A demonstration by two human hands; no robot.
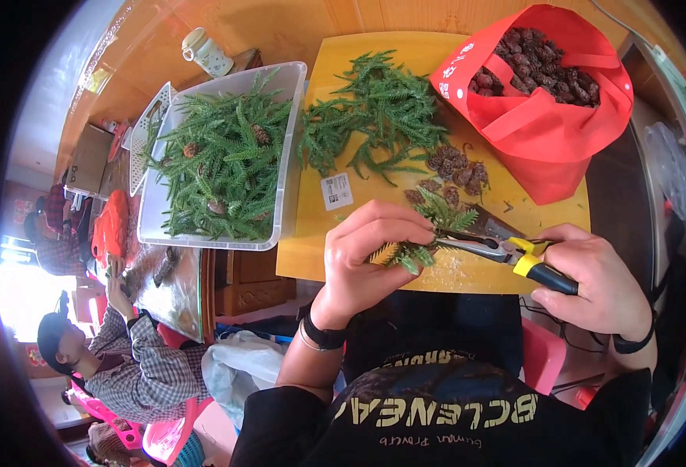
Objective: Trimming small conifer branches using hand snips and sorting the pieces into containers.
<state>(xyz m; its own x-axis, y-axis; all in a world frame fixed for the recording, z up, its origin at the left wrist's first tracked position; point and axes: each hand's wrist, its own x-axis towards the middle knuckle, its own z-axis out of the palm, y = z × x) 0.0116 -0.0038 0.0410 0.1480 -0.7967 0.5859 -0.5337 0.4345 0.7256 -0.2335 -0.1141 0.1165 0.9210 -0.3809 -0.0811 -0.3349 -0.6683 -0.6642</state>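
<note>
My left hand [374,253] is closed around a small green artificial pine sprig [413,253] above the front of the yellow table. In my right hand [596,280] are pliers [541,265] with yellow and black handles. Their metal jaws reach left to the sprig, close by my left fingertips; what exactly sits between the jaws is hidden by the needles. Beyond my hands lies a small heap of brown pine cones [460,170]. Farther back is a pile of loose green pine sprigs [382,109].
A clear plastic bin [285,156] of sprigs with some cones stands at left. The red bag [545,144] at back right holds many pine cones. A white label [335,191] lies on the yellow table [312,249]. Another person [137,366] in checks works at far left.
</note>
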